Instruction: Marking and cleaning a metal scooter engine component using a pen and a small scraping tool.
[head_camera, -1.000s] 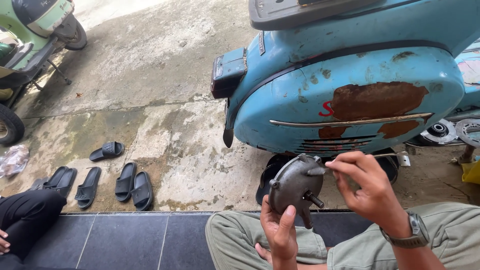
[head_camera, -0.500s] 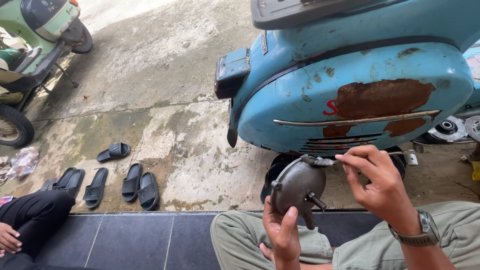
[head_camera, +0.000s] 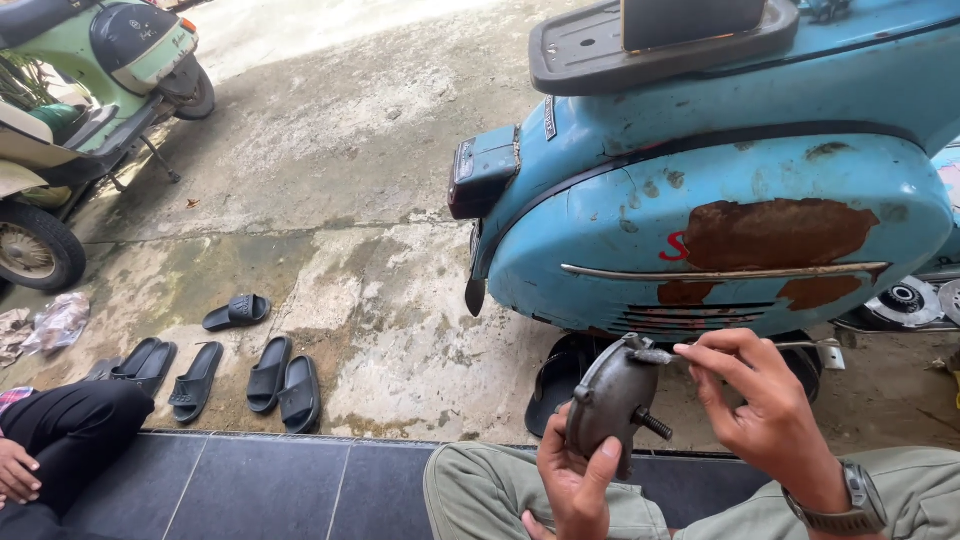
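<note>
Quick headcount: two scooters, one blue (head_camera: 720, 220) and one green (head_camera: 90, 90). Five black slides (head_camera: 235, 372) on the concrete, maybe a sixth, hard to tell. One round metal cover (head_camera: 610, 400), two hands holding it, one wristwatch (head_camera: 850, 505).

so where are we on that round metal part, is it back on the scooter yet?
Not yet. Done: the round metal part is off the blue scooter and held above the person's lap. In hand: the left hand steadies it from below while the right hand pinches a small piece at its top edge. Left: refitting it; its stud sticks out bare.
</note>
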